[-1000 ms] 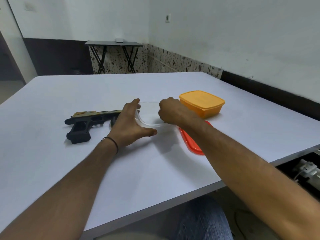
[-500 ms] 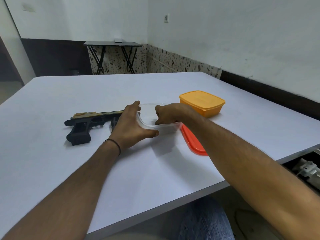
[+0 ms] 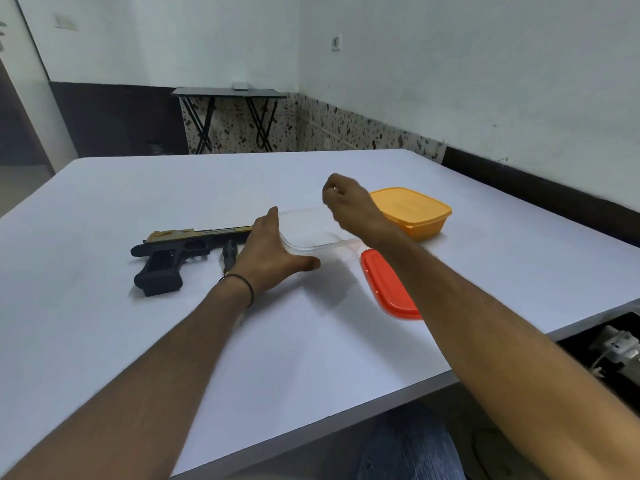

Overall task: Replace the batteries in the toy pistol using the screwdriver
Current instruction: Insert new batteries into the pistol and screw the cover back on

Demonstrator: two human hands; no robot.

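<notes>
Head, L hand [image 3: 273, 251] splayed against tub [image 3: 311, 233], R hand [image 3: 346, 202] above, curled.

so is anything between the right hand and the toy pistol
Yes: the left hand, resting against the clear container, lies between the right hand and the toy pistol; the screwdriver lies by its wrist.

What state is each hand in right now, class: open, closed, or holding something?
Left hand: open, fingers straight against the clear box.
Right hand: fingers curled above the box; whether they pinch anything cannot be told.
</notes>
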